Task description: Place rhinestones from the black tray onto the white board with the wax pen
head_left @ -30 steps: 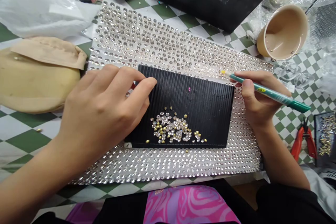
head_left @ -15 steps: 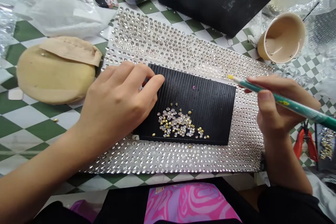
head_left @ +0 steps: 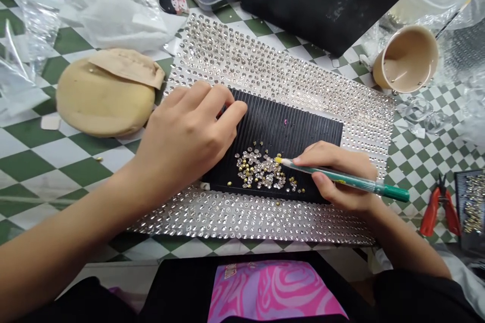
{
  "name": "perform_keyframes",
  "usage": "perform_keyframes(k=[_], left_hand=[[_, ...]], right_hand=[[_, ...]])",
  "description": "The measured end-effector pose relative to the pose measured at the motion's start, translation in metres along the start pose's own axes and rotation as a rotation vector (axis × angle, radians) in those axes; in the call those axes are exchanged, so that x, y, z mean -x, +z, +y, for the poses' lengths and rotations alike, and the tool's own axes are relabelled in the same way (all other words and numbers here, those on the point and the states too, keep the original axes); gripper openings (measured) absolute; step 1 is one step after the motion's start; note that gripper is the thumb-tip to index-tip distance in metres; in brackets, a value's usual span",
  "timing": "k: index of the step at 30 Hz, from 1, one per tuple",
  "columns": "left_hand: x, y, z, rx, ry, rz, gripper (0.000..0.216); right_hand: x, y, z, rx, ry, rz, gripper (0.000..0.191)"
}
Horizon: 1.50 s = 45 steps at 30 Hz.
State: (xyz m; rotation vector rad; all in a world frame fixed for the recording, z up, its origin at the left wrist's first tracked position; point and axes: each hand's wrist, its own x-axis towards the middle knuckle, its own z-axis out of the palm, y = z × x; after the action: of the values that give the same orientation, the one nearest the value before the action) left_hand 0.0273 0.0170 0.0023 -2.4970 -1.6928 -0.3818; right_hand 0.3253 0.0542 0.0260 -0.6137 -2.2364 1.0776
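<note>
R hand [head_left: 348, 159] pinches a green pen [head_left: 341, 177] b/w thumb & forefinger, yellow tip pointing L, right at the R edge of a pile of loose stones [head_left: 261, 169], clear & gold. Pile sits on the near half of a black ribbed tray [head_left: 269, 116]; can't tell if tip touches a stone. L hand [head_left: 189, 133] is over the tray's L end, fingers curled, thumb & forefinger close together; their tips are mostly hidden, so can't tell what, if anything, they pinch.

Tray lies on a stone-studded sheet [head_left: 265, 224], which shows on its far & near sides, on a green/white checked surface [head_left: 30, 171]. Tan pad [head_left: 106, 96] just L of the sheet. Black box [head_left: 314, 15] on far side, beige cup [head_left: 409, 58] far R, red pliers [head_left: 429, 216] R, near a 2nd tray [head_left: 463, 197] w/ more stones.
</note>
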Motion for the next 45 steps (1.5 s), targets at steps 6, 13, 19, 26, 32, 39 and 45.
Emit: perform_keyframes(k=[6, 13, 19, 26, 32, 39, 45], left_hand=[[-0.0011, -0.0001, 0.0020, -0.020, 0.008, -0.001, 0.033], [-0.0024, 0.0002, 0.0022, 0.068, -0.038, -0.020, 0.027], [-0.0049, -0.0030, 0.0041, -0.090, 0.016, -0.006, 0.031], [-0.0035, -0.0043, 0.0036, -0.039, -0.010, -0.018, 0.028], [-0.0041, -0.0032, 0.0043, -0.060, -0.004, -0.011, 0.029], [-0.0064, -0.0044, 0.0062, -0.146, 0.043, 0.005, 0.030], [-0.0034, -0.0017, 0.0021, -0.059, 0.037, 0.034, 0.028]], right_hand=[[-0.0009, 0.0026, 0.0001, 0.063, -0.041, 0.002, 0.028], [-0.0002, 0.0037, 0.0032, 0.070, -0.067, 0.044, 0.026], [-0.0006, 0.0057, 0.0028, 0.072, -0.080, 0.064, 0.024], [0.0007, 0.0056, 0.0046, 0.033, -0.065, 0.093, 0.022], [-0.0005, 0.0044, 0.0044, 0.059, -0.070, 0.071, 0.024], [0.0005, 0.0046, 0.0041, 0.037, -0.070, 0.052, 0.032], [0.0025, -0.0018, 0.0047, -0.052, -0.065, 0.347, 0.031]])
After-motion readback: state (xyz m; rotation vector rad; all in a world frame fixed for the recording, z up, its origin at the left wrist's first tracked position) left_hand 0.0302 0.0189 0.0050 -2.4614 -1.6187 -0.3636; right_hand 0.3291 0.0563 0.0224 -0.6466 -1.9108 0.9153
